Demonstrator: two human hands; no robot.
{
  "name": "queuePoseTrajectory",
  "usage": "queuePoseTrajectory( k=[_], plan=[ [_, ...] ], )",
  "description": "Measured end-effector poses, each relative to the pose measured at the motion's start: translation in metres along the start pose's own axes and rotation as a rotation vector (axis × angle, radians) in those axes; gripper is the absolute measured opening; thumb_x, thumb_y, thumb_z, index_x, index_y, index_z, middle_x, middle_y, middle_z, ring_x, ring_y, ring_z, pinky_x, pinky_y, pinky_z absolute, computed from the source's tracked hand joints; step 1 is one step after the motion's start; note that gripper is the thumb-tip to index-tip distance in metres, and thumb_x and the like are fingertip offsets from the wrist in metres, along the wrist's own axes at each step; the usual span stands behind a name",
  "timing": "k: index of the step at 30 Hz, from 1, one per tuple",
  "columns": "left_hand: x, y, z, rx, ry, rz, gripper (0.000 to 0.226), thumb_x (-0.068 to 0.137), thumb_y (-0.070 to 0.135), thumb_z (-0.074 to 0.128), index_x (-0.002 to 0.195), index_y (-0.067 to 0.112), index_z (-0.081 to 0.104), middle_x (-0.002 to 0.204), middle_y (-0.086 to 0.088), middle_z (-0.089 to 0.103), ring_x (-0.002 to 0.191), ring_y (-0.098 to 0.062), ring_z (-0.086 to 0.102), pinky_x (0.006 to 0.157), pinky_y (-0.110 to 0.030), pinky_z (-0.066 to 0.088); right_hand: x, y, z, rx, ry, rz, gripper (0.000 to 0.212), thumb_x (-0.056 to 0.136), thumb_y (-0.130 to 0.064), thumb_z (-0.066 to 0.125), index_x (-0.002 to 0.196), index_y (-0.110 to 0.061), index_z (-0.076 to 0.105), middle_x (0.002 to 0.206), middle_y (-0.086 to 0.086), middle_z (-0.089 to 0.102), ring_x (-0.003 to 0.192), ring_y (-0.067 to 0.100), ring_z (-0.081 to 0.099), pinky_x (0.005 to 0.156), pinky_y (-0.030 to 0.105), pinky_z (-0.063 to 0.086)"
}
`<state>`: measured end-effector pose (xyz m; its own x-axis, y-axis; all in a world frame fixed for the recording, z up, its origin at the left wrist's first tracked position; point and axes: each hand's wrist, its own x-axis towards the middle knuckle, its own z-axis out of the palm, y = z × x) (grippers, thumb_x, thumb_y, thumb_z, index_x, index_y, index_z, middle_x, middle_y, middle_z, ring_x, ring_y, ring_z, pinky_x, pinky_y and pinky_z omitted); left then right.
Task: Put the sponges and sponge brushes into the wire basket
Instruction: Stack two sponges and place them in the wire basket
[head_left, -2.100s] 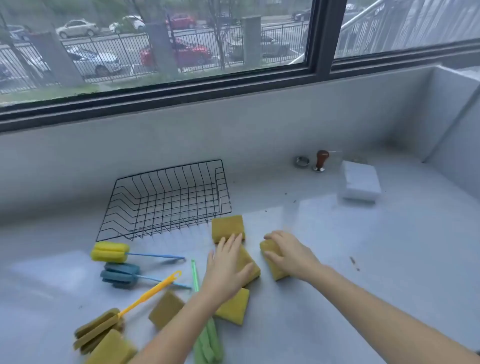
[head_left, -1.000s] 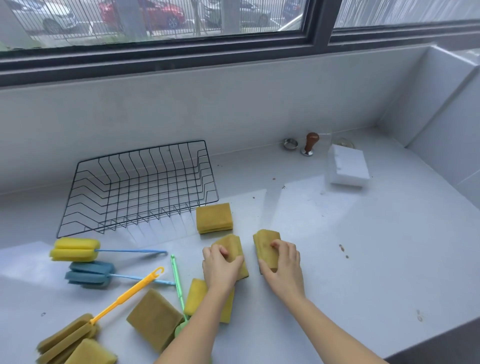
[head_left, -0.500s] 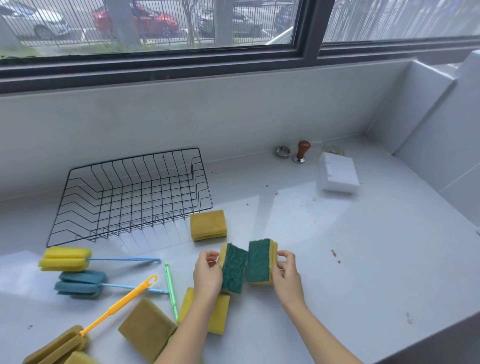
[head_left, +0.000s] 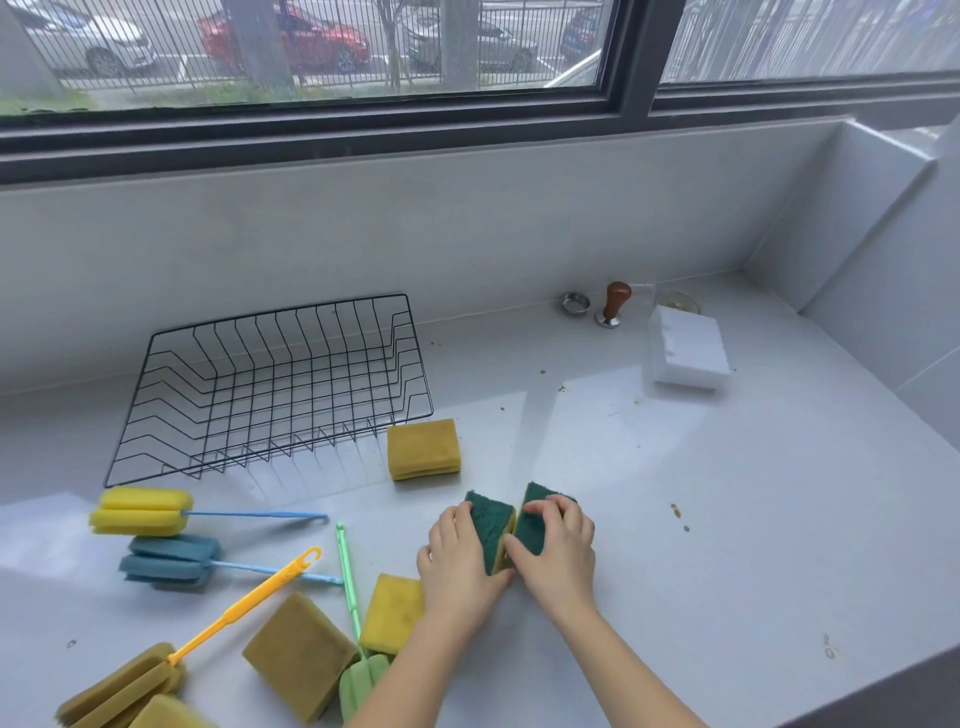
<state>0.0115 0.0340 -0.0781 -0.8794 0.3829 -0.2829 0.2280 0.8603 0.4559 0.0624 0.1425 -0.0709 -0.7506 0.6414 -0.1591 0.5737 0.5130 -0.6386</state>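
Observation:
An empty black wire basket (head_left: 270, 387) stands at the back left of the grey counter. My left hand (head_left: 457, 561) grips one yellow sponge with a green scouring face (head_left: 491, 525). My right hand (head_left: 558, 553) grips a second such sponge (head_left: 531, 532). The two sponges are pressed side by side, green faces up, just right of centre. Another yellow sponge (head_left: 423, 449) lies by the basket's front right corner. Two more sponges (head_left: 301, 657) (head_left: 390, 610) lie near my left forearm. Yellow (head_left: 140, 512), blue (head_left: 169, 561), orange-handled (head_left: 124, 686) and green (head_left: 358, 680) sponge brushes lie at the left.
A white block (head_left: 685, 353) sits at the back right, with a wooden-knobbed tamper (head_left: 613, 306) and a small metal ring (head_left: 575, 302) behind it. A wall under the window bounds the back; a raised ledge bounds the right. The counter's front edge runs at lower right.
Both hands picked a sponge off the counter, turned them green side up, and have now brought them together, side by side.

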Motion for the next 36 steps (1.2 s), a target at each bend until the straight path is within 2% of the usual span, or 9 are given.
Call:
queuePoseTrajectory(
  k=[4, 7, 9, 12, 15, 25, 31, 34, 36],
  plan=[
    [0.000, -0.006, 0.006, 0.086, 0.041, -0.003, 0.088, 0.079, 0.048, 0.058, 0.146, 0.020, 0.009, 0.147, 0.002, 0.027, 0.138, -0.017, 0.023, 0.107, -0.035, 0.029, -0.001, 0.008, -0.005, -0.095, -0.028, -0.132, 0.036, 0.074, -0.026, 0.067, 0.108, -0.026, 0.055, 0.132, -0.004, 0.043, 0.128, 0.019, 0.033, 0.101, 0.033, 0.038],
    [0.000, -0.007, 0.005, 0.117, 0.026, 0.003, 0.082, 0.079, 0.034, 0.057, 0.146, 0.023, 0.010, 0.151, -0.001, 0.019, 0.141, -0.020, 0.015, 0.113, -0.040, 0.022, 0.007, 0.019, -0.016, -0.256, -0.145, -0.262, 0.039, 0.073, -0.004, 0.055, 0.106, -0.023, 0.051, 0.142, -0.007, 0.036, 0.140, 0.013, 0.024, 0.113, 0.036, 0.023],
    [0.000, -0.009, 0.003, 0.102, 0.032, 0.008, 0.080, 0.078, 0.035, 0.059, 0.144, 0.027, 0.015, 0.150, -0.001, 0.017, 0.142, -0.020, 0.012, 0.115, -0.042, 0.018, 0.010, 0.026, -0.026, -0.275, -0.182, -0.303, 0.042, 0.071, 0.000, 0.050, 0.105, -0.023, 0.046, 0.138, -0.010, 0.039, 0.139, 0.010, 0.025, 0.116, 0.040, 0.017],
    [0.001, -0.010, -0.003, 0.018, 0.098, 0.063, 0.070, 0.077, 0.040, 0.061, 0.137, 0.031, 0.028, 0.143, 0.006, 0.029, 0.136, -0.016, 0.024, 0.111, -0.035, 0.025, 0.010, 0.033, -0.033, -0.215, -0.089, -0.306, 0.042, 0.073, -0.011, 0.059, 0.111, -0.025, 0.047, 0.131, -0.007, 0.042, 0.127, 0.014, 0.038, 0.106, 0.036, 0.032],
    [0.002, -0.009, -0.005, -0.073, 0.107, 0.176, 0.061, 0.079, 0.031, 0.063, 0.133, 0.028, 0.036, 0.134, 0.010, 0.042, 0.124, -0.013, 0.037, 0.099, -0.025, 0.038, 0.006, 0.036, -0.026, -0.201, -0.052, -0.156, 0.044, 0.077, -0.019, 0.066, 0.115, -0.026, 0.045, 0.137, -0.002, 0.035, 0.122, 0.019, 0.039, 0.094, 0.030, 0.040],
    [-0.001, -0.002, -0.010, -0.102, 0.153, 0.233, 0.040, 0.071, 0.009, 0.059, 0.106, 0.024, 0.049, 0.115, 0.011, 0.050, 0.108, -0.015, 0.045, 0.083, -0.023, 0.041, 0.002, 0.034, -0.031, -0.135, 0.000, -0.160, 0.033, 0.074, -0.018, 0.065, 0.103, -0.028, 0.053, 0.118, -0.012, 0.049, 0.109, 0.013, 0.047, 0.088, 0.031, 0.040],
    [0.010, -0.007, -0.018, 0.111, 0.075, 0.357, 0.052, 0.060, -0.008, 0.043, 0.102, 0.023, 0.044, 0.113, 0.011, 0.048, 0.117, -0.014, 0.042, 0.113, -0.031, 0.019, -0.004, 0.038, -0.030, -0.259, -0.087, -0.171, 0.042, 0.064, 0.000, 0.050, 0.093, -0.029, 0.042, 0.099, -0.017, 0.045, 0.112, 0.011, 0.039, 0.109, 0.041, 0.023],
    [0.014, -0.019, -0.023, 0.177, 0.027, 0.443, 0.068, 0.062, -0.007, 0.041, 0.122, 0.024, 0.040, 0.130, 0.010, 0.042, 0.129, -0.012, 0.035, 0.114, -0.035, 0.013, 0.003, 0.038, -0.035, -0.259, -0.158, -0.238, 0.046, 0.059, 0.006, 0.045, 0.090, -0.027, 0.040, 0.098, -0.014, 0.048, 0.110, 0.012, 0.039, 0.106, 0.037, 0.026],
    [0.016, -0.024, -0.029, 0.210, 0.006, 0.417, 0.070, 0.067, -0.004, 0.043, 0.131, 0.026, 0.035, 0.134, 0.009, 0.040, 0.131, -0.015, 0.033, 0.116, -0.038, 0.012, 0.007, 0.037, -0.039, -0.251, -0.198, -0.296, 0.047, 0.056, 0.008, 0.044, 0.089, -0.025, 0.043, 0.100, -0.011, 0.052, 0.107, 0.015, 0.043, 0.094, 0.032, 0.034]
  ],
)
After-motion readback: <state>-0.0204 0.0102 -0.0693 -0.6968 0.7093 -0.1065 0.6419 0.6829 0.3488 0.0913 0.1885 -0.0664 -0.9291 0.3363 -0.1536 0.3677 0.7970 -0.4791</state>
